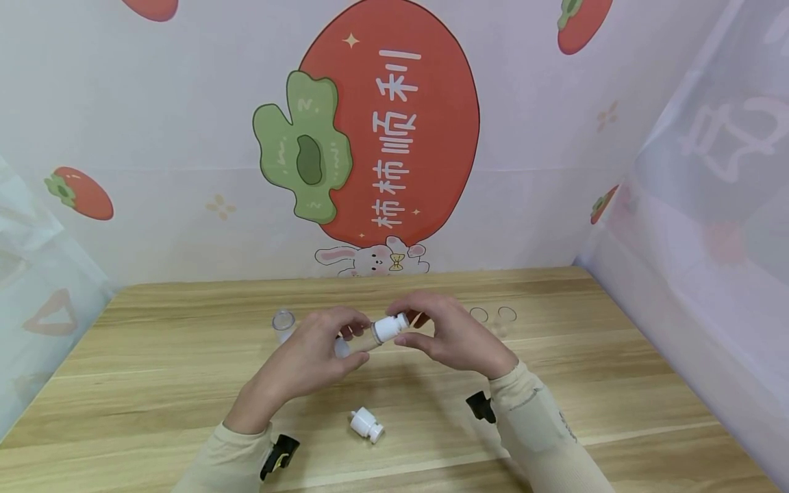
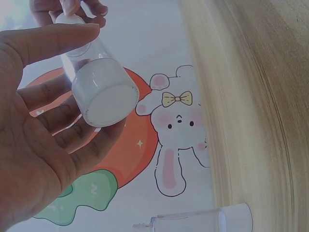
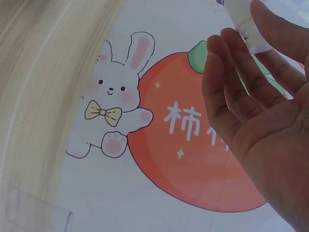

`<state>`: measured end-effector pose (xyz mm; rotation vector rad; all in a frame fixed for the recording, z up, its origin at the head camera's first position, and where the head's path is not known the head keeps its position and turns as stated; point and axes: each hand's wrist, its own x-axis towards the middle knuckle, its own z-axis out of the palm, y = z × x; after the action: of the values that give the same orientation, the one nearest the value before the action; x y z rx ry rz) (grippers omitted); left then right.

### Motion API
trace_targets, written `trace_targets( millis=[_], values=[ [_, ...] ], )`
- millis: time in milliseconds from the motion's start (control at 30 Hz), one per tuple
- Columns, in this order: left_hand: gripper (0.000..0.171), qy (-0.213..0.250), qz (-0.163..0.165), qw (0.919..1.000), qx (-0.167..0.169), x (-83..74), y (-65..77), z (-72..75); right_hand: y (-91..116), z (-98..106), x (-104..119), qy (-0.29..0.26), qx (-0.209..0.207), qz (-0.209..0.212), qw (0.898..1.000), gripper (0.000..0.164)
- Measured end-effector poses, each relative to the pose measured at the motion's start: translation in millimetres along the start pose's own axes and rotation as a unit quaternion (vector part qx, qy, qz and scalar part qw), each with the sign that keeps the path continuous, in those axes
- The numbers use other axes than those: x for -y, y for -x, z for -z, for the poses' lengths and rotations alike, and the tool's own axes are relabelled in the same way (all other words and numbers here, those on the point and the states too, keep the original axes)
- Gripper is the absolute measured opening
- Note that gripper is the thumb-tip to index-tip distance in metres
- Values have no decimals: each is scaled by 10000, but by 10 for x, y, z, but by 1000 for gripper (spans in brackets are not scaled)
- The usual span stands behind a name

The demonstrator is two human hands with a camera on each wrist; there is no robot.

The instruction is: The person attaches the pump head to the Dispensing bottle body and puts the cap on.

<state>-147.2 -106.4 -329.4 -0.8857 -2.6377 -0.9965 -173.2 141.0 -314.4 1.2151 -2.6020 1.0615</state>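
The step in hand looks like fitting or loosening a white plastic pump head (image 1: 388,329) at the neck of a clear cylindrical bottle with a white base (image 2: 105,93), held tilted above the counter (image 1: 185,404). The left hand (image 1: 311,352) grips the bottle between thumb and fingers; the right hand (image 1: 445,335) has thumb and bent fingers about the pump head. Either way, the next move seems to call for steadying the bottle and keeping both parts in line

Only the head view shows a second white pump head (image 1: 366,425) lying on the counter; the left wrist view alone makes out the bare threaded neck of another clear bottle with a white base (image 2: 193,223)
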Motion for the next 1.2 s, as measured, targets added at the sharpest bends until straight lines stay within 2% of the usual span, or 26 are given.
trace_targets(
  millis=[267, 600, 867, 1200],
  values=[
    [33, -5, -22, 10000, 5, -1, 0, 1, -6, -4, 1, -110, 21, -88, 9999, 23],
    [33, -24, -34, 10000, -7, -9, -1, 0, -15, -11, 20, 8, 112, -367, 9993, 10],
    [33, -23, -80, 10000, 4, -16, -4, 1, -19, -17, 31, 133, 173, -632, 9978, 14],
    [33, -27, -54, 10000, 16, -18, -2, -2, -11, -20, 26, 91, 213, -765, 9968, 23]
  ],
)
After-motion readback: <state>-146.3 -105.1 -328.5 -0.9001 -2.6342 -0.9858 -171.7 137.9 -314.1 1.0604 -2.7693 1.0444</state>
